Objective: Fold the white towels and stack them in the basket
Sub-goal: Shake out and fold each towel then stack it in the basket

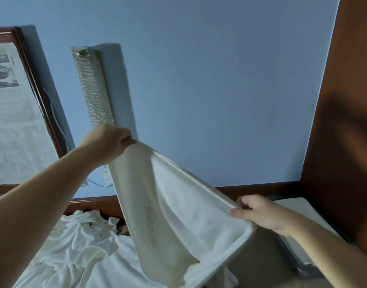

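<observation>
The left hand [108, 142] is raised high on an outstretched forearm, fingers and thumb pinching one top corner of the towel [178, 208]. The right hand [259, 213] sits lower and nearer the body, thumb on top, pinching the other end of the same edge, so the edge slopes down from left to right. The towel hangs in the air between them (faint lettering runs along one band), its lower end over the heap of white cloth [78, 252] below. No basket shows.
</observation>
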The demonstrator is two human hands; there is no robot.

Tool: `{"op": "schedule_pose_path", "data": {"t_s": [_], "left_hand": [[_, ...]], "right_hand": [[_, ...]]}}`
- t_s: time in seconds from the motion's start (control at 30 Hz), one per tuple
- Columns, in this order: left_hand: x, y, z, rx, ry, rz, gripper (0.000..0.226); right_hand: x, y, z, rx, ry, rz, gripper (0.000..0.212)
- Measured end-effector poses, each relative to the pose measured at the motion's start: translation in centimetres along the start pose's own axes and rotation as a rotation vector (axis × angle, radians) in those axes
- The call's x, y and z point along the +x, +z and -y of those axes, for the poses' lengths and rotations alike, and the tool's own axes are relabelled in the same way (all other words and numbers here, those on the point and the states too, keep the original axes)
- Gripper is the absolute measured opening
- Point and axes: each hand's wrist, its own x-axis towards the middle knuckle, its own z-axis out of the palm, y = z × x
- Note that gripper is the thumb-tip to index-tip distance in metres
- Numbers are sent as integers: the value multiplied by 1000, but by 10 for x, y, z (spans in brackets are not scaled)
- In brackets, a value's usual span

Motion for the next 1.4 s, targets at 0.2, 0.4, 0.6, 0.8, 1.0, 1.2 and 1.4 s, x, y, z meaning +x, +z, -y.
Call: {"op": "schedule_pose_path", "data": {"t_s": [0.2, 0.4, 0.6, 0.8, 1.0, 1.2, 1.4], "left_hand": [[-19, 32, -17, -178, -176, -27, 17], [-33, 18, -81, -552, -235, 49, 44], [-33, -4, -121, -768, -206, -1, 8], [-34, 14, -124, -594, -95, -27, 45], [-40, 42, -145, -487, -58, -232, 30], [-43, 64, -146, -356, 29, -401, 10], [-42, 72, -121, -222, 183, -404, 13]], "right_hand": [[34, -41, 61, -255, -199, -413, 36], [61, -55, 160, -343, -447, -534, 26], [70, -40, 193, -470, -477, -355, 15], [71, -27, 171, -363, -468, -304, 15], [73, -16, 157, -341, -445, -338, 18], [82, -11, 142, -356, -392, -358, 18], [80, 8, 122, -404, -351, -316, 30]]}}
